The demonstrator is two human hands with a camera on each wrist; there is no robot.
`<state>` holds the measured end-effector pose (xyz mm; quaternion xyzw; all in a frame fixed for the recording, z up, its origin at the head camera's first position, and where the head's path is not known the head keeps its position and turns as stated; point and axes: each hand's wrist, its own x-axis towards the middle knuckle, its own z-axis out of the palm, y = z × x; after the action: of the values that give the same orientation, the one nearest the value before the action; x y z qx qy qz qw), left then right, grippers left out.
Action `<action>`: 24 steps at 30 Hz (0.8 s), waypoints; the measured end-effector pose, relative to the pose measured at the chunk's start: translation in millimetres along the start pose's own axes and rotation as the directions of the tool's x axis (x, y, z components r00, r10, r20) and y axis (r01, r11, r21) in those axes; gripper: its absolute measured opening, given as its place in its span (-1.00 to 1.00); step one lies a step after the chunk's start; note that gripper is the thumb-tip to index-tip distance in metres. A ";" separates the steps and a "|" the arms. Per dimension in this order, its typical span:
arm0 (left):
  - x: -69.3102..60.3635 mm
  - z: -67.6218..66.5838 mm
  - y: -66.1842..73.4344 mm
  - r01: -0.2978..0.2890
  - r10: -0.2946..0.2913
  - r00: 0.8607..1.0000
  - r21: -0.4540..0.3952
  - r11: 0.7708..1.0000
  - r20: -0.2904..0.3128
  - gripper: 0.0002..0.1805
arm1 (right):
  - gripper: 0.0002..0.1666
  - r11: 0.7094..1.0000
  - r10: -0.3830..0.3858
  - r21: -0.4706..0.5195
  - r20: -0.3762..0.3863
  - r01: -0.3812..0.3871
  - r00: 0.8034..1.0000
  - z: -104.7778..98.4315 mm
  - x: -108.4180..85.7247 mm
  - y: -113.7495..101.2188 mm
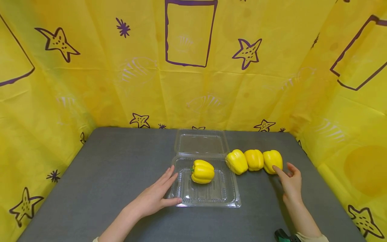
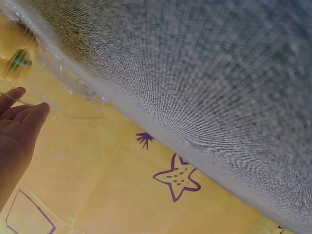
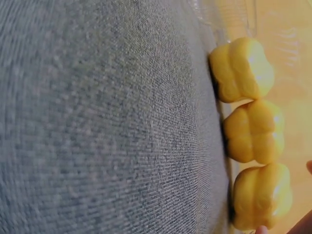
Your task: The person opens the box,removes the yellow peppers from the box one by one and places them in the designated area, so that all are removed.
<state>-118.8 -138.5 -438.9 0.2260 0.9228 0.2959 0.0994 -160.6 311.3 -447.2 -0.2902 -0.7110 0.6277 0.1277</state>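
A clear plastic clamshell container (image 1: pixel 232 198) lies with its lid (image 1: pixel 201 143) folded back on the table. One yellow bell pepper (image 1: pixel 203 172) rests on its side inside, green stem toward the left. My left hand (image 1: pixel 157 195) is at the container's left edge, fingers extended and thumb by the front left corner. Right of the container, three more yellow peppers stand in a row: a left one (image 1: pixel 237 162), a middle one (image 1: pixel 254 160) and a right one (image 1: pixel 272 161). Beside the right one is my right hand (image 1: pixel 291 183), thumb at its near side and fingers apart from it.
A dark grey cloth (image 1: pixel 121 161) covers the table. Yellow curtains (image 1: pixel 145 90) with purple starfish drawings hang behind it and along both sides. A dark and green device (image 1: pixel 284 235) sits on the right wrist.
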 end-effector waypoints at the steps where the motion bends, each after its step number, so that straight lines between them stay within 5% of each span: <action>1: 0.0 0.0 0.1 -0.001 0.001 1.000 0.001 1.000 -0.002 0.01 | -0.01 1.000 -0.004 0.001 0.001 0.004 1.000 0.2 -0.6 -0.7; 12: 0.0 -0.1 1.1 -0.001 0.001 1.000 0.002 1.000 -0.007 0.00 | -0.15 0.993 -0.116 -0.013 -0.013 0.116 0.993 10.1 -14.1 -6.3; 24: 0.0 -0.4 1.4 0.002 -0.002 1.000 0.005 1.000 -0.003 0.02 | -0.23 0.987 -0.156 -0.019 0.107 0.159 0.982 26.7 -33.0 -14.2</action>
<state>-118.4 -137.6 -437.8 0.2250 0.9238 0.2939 0.0978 -152.4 269.9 -432.2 -0.2014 -0.7460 0.6202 0.1354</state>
